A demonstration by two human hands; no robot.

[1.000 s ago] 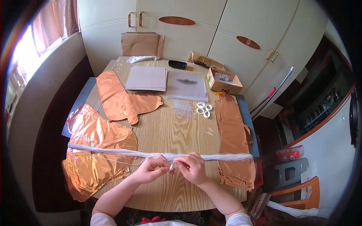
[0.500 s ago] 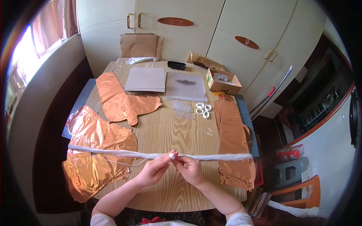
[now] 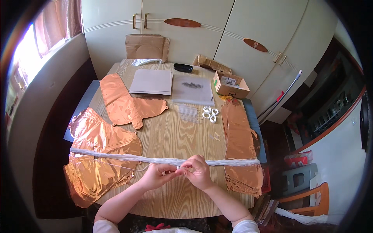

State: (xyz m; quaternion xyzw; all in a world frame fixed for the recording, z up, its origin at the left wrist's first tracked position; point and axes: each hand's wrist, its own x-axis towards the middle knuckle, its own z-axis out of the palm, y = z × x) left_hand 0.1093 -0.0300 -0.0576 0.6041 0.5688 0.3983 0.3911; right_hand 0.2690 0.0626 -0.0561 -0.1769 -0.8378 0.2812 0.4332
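Observation:
A long bundle of white string (image 3: 128, 157) lies across the near part of the table. In front of its middle my two hands meet, fingertips almost touching. My left hand (image 3: 154, 175) is closed in a pinch on a small white piece (image 3: 178, 167), mostly hidden by the fingers. My right hand (image 3: 199, 174) pinches at the same piece from the other side, its fingers curled. A loose white strand (image 3: 132, 169) runs leftward from near my left hand over copper-coloured foil balloons (image 3: 103, 155), which lie flat at the left.
More flat foil balloons (image 3: 241, 139) are stacked at the right. Several white ribbon rolls (image 3: 206, 115) and clear thin sticks (image 3: 189, 112) lie mid-table. Farther back are grey sheets (image 3: 150, 81), a clear plastic bag (image 3: 192, 91), a black case (image 3: 183, 68) and an open cardboard box (image 3: 232, 86).
My right hand has risen slightly and curled in over the small white piece. The piece, earlier showing on my left fingertips, is now lower and mostly covered.

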